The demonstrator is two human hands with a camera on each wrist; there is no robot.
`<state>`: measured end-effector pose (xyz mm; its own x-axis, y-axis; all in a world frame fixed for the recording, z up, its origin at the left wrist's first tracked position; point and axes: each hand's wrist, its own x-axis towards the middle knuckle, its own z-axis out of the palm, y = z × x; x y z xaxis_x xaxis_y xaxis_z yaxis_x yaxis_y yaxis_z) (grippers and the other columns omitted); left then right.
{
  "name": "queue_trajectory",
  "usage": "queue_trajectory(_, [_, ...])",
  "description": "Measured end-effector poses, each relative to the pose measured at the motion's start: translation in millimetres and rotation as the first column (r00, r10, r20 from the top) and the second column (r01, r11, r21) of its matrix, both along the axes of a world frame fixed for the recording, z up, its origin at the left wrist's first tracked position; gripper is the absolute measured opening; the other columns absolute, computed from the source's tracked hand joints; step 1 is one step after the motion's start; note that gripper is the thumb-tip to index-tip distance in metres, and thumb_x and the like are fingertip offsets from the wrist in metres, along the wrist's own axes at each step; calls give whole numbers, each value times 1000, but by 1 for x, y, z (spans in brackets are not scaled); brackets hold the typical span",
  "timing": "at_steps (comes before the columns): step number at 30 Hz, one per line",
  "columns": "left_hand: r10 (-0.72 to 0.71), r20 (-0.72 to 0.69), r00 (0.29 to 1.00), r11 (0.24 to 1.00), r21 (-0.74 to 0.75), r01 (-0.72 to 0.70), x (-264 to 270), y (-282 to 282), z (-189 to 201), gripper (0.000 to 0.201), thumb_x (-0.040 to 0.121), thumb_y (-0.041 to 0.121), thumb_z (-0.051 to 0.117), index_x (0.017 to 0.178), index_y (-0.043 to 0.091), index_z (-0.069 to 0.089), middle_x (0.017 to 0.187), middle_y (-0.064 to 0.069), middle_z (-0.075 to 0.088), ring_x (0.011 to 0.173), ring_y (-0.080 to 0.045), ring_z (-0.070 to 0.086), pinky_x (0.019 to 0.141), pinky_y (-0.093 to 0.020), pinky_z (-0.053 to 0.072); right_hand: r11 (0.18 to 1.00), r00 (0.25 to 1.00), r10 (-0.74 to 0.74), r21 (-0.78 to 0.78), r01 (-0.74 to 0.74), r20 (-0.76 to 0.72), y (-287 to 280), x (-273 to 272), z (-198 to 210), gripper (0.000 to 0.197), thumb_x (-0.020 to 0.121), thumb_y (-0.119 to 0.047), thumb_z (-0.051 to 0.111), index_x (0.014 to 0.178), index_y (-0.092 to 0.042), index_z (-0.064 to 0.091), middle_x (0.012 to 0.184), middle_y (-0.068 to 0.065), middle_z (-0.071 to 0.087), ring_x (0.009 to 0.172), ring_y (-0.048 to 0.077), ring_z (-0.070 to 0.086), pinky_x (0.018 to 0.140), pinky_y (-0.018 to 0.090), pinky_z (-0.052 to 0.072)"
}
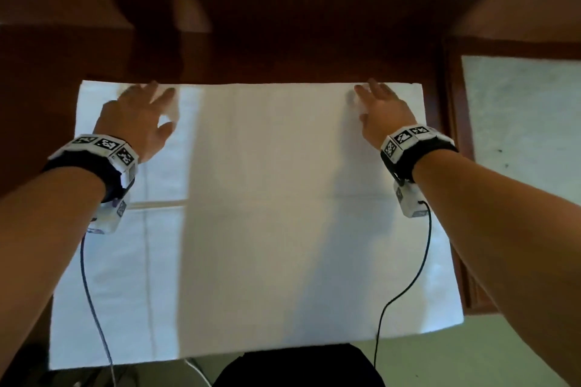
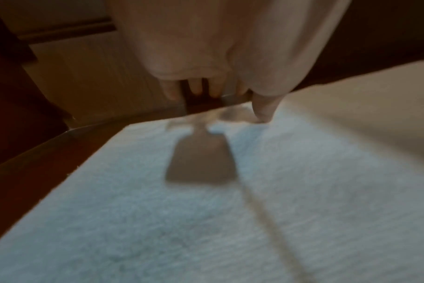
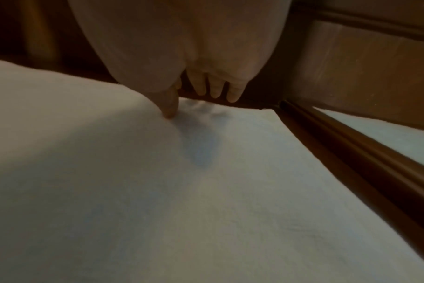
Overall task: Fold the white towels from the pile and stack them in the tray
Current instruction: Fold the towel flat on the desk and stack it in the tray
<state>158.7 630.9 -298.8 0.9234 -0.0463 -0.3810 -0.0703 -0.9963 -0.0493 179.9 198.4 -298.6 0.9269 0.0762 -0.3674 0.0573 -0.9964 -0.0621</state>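
Note:
A large white towel [image 1: 267, 198] lies spread flat on the dark wooden table [image 1: 283, 63]. My left hand [image 1: 147, 110] is at its far left corner and my right hand [image 1: 377, 107] at its far right corner. Both have their fingers spread and fairly straight. In the left wrist view the thumb [image 2: 262, 111] presses on the towel [image 2: 206, 220] while the other fingers reach past its far edge. The right wrist view shows the same: the thumb [image 3: 170, 109] is down on the towel [image 3: 182, 210]. The wooden tray [image 1: 452, 104] stands to the right.
A white towel [image 1: 522, 110] lies inside the tray, whose rim [image 3: 351, 153] runs close along the spread towel's right edge. The towel's near edge overhangs the table front. Below are a black shape [image 1: 298, 367] and pale green floor [image 1: 471, 355]. Cables hang from both wrists.

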Motion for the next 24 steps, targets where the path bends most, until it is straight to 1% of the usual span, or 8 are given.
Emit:
queue_trajectory(2, [-7, -2, 1000, 999, 48, 7, 7, 4, -12, 72, 100, 39, 51, 160, 29, 14, 168, -5, 10, 152, -35, 12, 113, -59, 27, 1000, 1000, 9, -10, -9, -25, -7, 7, -11, 66, 99, -13, 48, 156, -22, 17, 165, 7, 12, 151, 28, 13, 121, 49, 20])
queue_trajectory(3, [6, 1, 1000, 999, 32, -6, 8, 4, -16, 72, 100, 37, 51, 160, 30, 12, 168, -4, 10, 152, -34, 10, 115, -59, 22, 1000, 1000, 11, 13, -11, 0, -10, 7, -16, 65, 98, -13, 49, 156, -20, 20, 163, 10, 19, 149, 30, 18, 120, 49, 20])
queue_trajectory(6, [20, 106, 994, 999, -42, -15, 10, 1, -24, 60, 100, 27, 53, 155, 26, 30, 153, -11, 39, 144, -36, 26, 115, -58, 17, 997, 982, 25, 70, -39, 187, -17, 4, -24, 57, 91, -11, 57, 146, -13, 42, 135, 17, 50, 125, 40, 45, 109, 51, 34])
queue_trajectory(9, [-54, 254, 966, 996, -50, 68, 13, -6, -19, 38, 93, 15, 64, 130, 9, 58, 117, -24, 53, 115, -45, 46, 107, -58, 25, 999, 972, 14, 39, -24, 234, -17, 8, -21, 43, 91, -16, 59, 132, -9, 54, 122, 18, 54, 114, 40, 48, 99, 50, 37])
queue_trajectory(12, [-107, 254, 961, 992, -32, 119, 21, -13, 1, 17, 89, 7, 66, 102, -4, 61, 101, -29, 52, 86, -51, 56, 84, -59, 41, 1000, 974, 12, 6, -14, 224, -16, 17, -9, 30, 93, -19, 59, 118, -4, 60, 119, 17, 53, 111, 38, 48, 95, 49, 37])
queue_trajectory(14, [-70, 213, 975, 994, -65, 85, 28, -12, 16, 18, 92, 10, 63, 104, -2, 58, 103, -29, 54, 83, -53, 57, 75, -57, 46, 999, 973, 11, 27, -18, 233, -17, 22, 3, 25, 92, -17, 59, 112, -3, 61, 115, 17, 56, 107, 38, 51, 91, 47, 38])
queue_trajectory(18, [-102, 245, 964, 991, -60, 120, 25, -4, 45, 19, 92, 15, 64, 107, 2, 61, 98, -28, 64, 86, -47, 64, 80, -52, 46, 998, 971, -14, 64, -1, 240, -17, 20, 36, 18, 94, -16, 54, 108, -5, 57, 94, 17, 65, 90, 38, 60, 87, 43, 41])
queue_trajectory(24, [-188, 342, 921, 980, 3, 199, -16, 2, 88, 19, 92, 27, 65, 94, 9, 62, 85, -18, 61, 78, -40, 63, 80, -49, 37, 1000, 959, -8, -13, 12, 284, -13, -18, 73, 10, 95, -24, 51, 101, -16, 54, 83, 2, 56, 87, 33, 61, 98, 46, 32])
